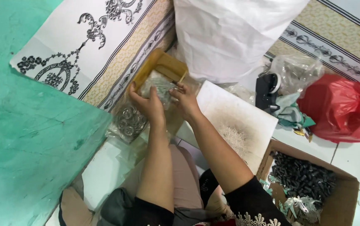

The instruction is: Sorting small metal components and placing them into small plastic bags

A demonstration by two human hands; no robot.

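My left hand (146, 102) and my right hand (185, 99) both grip a small clear plastic bag (160, 87) filled with small pale pieces. They hold it over a shallow yellow-brown box (167, 65). A thin rubber band (182, 77) sticks up by the fingers of my right hand. Just left of my left hand lies a clear bag of metal rings (129, 120).
A big white sack (230, 37) stands behind the box. A white board with small bits (236, 121) lies to the right, a cardboard box of dark parts (303, 178) at lower right. A red plastic bag (343, 111), a clear bag (297, 71) and a patterned mat (100, 46) lie around.
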